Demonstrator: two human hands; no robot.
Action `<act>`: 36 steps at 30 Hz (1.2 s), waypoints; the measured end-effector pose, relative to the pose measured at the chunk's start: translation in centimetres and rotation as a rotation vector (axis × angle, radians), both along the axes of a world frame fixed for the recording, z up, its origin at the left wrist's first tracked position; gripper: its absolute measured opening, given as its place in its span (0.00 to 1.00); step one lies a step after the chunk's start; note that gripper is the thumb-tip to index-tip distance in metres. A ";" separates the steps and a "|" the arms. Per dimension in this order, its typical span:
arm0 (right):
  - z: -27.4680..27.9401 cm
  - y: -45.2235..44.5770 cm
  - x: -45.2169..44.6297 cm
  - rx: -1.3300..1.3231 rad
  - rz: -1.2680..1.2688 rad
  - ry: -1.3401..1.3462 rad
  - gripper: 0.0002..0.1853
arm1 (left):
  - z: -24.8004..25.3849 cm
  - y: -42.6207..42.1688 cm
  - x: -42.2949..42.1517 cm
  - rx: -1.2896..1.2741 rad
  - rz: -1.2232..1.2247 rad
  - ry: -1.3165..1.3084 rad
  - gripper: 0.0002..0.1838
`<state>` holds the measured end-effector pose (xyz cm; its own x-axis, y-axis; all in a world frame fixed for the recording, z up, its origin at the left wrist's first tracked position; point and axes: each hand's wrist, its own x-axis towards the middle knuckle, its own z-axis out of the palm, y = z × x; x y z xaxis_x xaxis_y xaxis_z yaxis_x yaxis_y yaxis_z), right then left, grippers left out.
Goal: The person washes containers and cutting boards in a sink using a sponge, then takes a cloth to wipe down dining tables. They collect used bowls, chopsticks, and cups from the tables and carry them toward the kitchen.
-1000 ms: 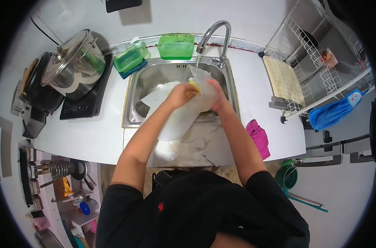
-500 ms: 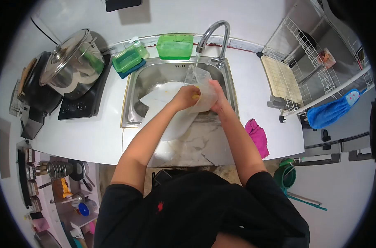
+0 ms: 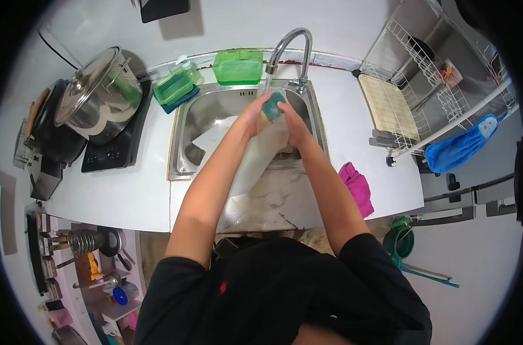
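Observation:
Under the running faucet [image 3: 290, 43], both hands meet above the metal sink [image 3: 184, 123]. My left hand [image 3: 255, 115] is closed on a green and yellow sponge [image 3: 273, 107]. My right hand [image 3: 296, 125] grips the edge of a pale, translucent plastic sheet [image 3: 255, 161] and its thumb lies against the sponge. The sheet hangs curved from the hands over the sink's front edge. Another white piece [image 3: 212, 138] lies in the sink at the left. Part of the sheet is hidden behind the left forearm.
Behind the sink stand a green container [image 3: 238, 68] and a soap bottle [image 3: 191, 72], near a green tray [image 3: 174, 87]. A large pot [image 3: 100, 98] sits on the cooktop at left. A pink cloth [image 3: 357, 190] and a dish rack [image 3: 391, 109] are at right.
Both hands have come closer together near the water stream. The sponge has turned, so its green side now shows. The sheet has become more narrowly curved, and the view has shifted slightly.

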<state>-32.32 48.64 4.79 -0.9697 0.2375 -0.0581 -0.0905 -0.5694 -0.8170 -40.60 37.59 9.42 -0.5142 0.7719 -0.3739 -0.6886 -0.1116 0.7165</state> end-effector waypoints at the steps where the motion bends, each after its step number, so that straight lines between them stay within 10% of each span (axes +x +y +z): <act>1: -0.7 0.6 -0.8 -0.014 -0.052 -0.033 0.31 | -0.2 -0.2 0.2 -0.035 -0.033 0.031 0.18; 5: -0.9 1.9 -1.5 -0.061 -0.183 -0.110 0.18 | -0.3 -0.6 1.5 -0.127 -0.080 0.161 0.16; 8: -0.4 2.1 -1.8 -0.081 -0.188 -0.188 0.40 | 0.0 -1.2 2.7 -0.086 -0.062 0.264 0.16; 11: 1.1 2.0 -1.6 -0.198 -0.018 -0.270 0.19 | -3.5 -1.3 2.2 -0.023 0.010 1.101 0.14; 20: 0.4 0.8 -1.9 -0.305 0.073 -0.381 0.32 | -1.7 -1.8 2.0 -0.282 -0.028 1.140 0.10; 26: 1.8 -3.8 1.7 0.041 -0.317 -0.428 0.41 | -1.4 0.9 1.0 -0.564 -0.049 1.039 0.11; 27: 2.3 -3.6 2.4 0.045 -0.290 -0.397 0.56 | -3.1 1.3 0.6 -0.568 -0.059 1.266 0.10; 32: -1.5 0.5 1.8 0.181 -0.208 -0.358 0.52 | -3.3 1.3 2.7 -0.730 -0.317 1.918 0.15; 35: -2.0 3.4 0.8 0.050 0.005 -0.400 0.38 | -2.5 0.5 2.8 -0.361 -0.438 1.778 0.19; 36: -1.1 3.6 1.0 -0.039 0.087 -0.433 0.33 | -2.2 0.3 2.8 -0.327 -0.327 1.357 0.19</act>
<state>-31.35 52.28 3.71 -0.8703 0.1455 -0.4706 0.3052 -0.5906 -0.7470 -37.81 37.92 7.20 -0.4303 0.8998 0.0727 0.5743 0.2107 0.7911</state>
